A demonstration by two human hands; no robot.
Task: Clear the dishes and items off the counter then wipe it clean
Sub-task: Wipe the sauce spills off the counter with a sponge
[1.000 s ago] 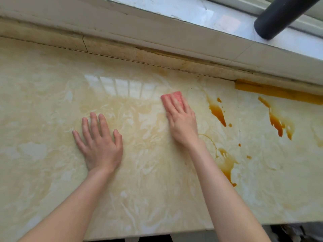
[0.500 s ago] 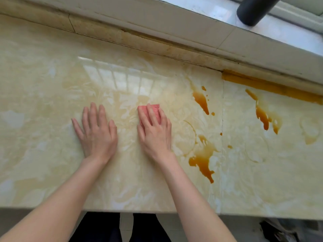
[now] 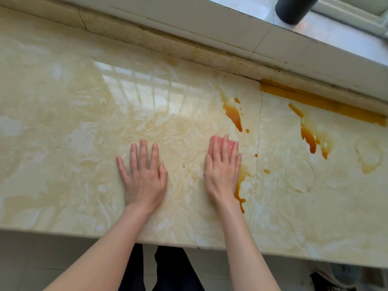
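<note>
Counter (image 3: 63, 122) of cream marble, streaked wet, lies under two flat hands, with a pink sponge (image 3: 231, 146) pressed near its middle.
The right hand (image 3: 222, 173) presses the sponge with straight fingers. The left hand (image 3: 142, 177) rests spread on the bare counter to its left, holding nothing. Orange-brown spills (image 3: 234, 115) lie just right of the sponge, and a dark cylinder (image 3: 294, 9) stands on the far ledge.

The right hand (image 3: 222, 175) lies flat on a pink sponge (image 3: 231, 146), fingers straight, pressing it to the yellowish table (image 3: 63, 122). The left hand (image 3: 144, 179) rests flat on the table, left of the sponge and apart from it. Orange spill marks (image 3: 234, 114) lie just beyond the sponge, by the right hand's right edge, and farther right. Well beyond the sponge to the right, a dark cylinder (image 3: 294, 9) stands on the sill (image 3: 336, 34).
</note>
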